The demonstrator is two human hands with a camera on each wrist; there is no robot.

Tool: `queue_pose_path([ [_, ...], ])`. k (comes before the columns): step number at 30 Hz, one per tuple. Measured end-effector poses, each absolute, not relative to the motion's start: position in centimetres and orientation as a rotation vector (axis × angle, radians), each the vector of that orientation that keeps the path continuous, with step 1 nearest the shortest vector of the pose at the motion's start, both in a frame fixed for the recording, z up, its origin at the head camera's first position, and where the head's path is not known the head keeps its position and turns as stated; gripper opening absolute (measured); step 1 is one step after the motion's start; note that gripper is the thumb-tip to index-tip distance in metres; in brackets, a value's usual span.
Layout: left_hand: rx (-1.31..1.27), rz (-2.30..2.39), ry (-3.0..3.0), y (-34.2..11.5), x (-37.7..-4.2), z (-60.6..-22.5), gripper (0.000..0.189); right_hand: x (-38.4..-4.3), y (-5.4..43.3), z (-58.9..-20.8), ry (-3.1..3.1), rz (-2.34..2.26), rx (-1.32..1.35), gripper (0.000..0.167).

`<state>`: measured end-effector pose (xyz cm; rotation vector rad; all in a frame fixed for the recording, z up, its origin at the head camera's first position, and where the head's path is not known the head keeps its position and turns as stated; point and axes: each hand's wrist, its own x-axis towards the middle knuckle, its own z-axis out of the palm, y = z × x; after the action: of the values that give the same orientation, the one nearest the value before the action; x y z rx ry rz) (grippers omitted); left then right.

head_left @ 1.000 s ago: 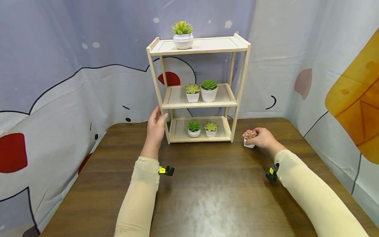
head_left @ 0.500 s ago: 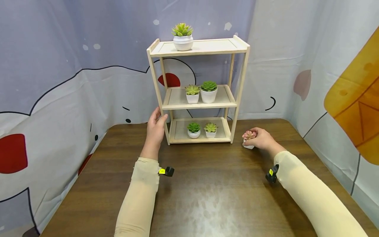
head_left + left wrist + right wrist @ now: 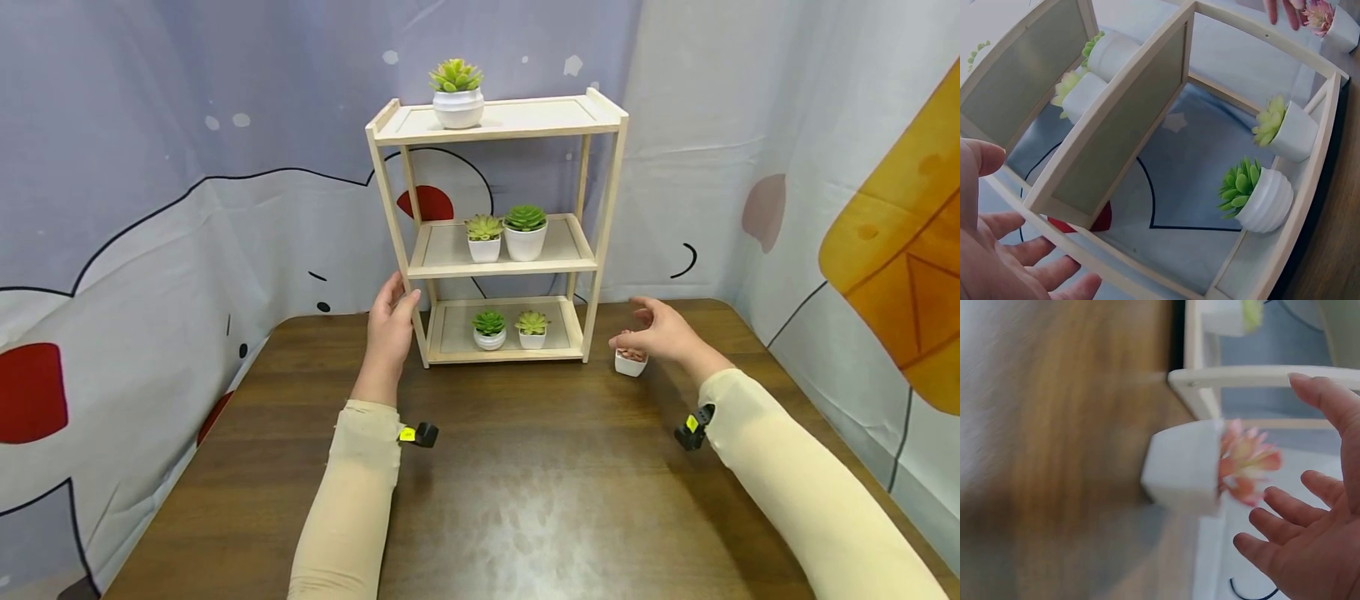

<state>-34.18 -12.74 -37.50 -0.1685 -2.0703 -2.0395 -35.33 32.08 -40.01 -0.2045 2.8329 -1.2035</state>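
A pink potted succulent (image 3: 630, 364) in a white square pot stands upright on the table, right of the wooden shelf rack (image 3: 504, 271). Just above it hovers my right hand (image 3: 669, 333), thumb and fingers spread apart. In the right wrist view there is a gap between that hand and the white pot (image 3: 1182, 465). My left hand (image 3: 390, 329) is at the rack's front left post, thumb on one side and loosely extended fingers on the other. Whether it touches the post I cannot tell.
A green succulent (image 3: 458, 96) in a round white pot sits on the top shelf. Two potted succulents, one in a square pot (image 3: 484, 242), share the middle shelf. Two smaller ones, including a round-potted one (image 3: 490, 331), stand on the bottom shelf. A patterned curtain hangs behind the brown table (image 3: 510, 467).
My right hand has let go of the pink potted succulent and risen slightly, its fingers spreading. The pot stays on the table. My left hand keeps its place by the post.
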Motion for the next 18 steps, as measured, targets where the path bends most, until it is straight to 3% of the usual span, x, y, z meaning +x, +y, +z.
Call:
queue_pose_path([
  [10,-0.172,-1.968,-2.117,-12.8,-33.8,-37.0,0.067,-34.3,29.1,-37.0,2.879,-1.355,-0.370,0.094],
  [18,-0.218,-1.899,-2.168,-13.4,-33.1,-35.5,0.063,-33.1,26.7,-35.9,2.742,-1.637,-0.496,0.097],
])
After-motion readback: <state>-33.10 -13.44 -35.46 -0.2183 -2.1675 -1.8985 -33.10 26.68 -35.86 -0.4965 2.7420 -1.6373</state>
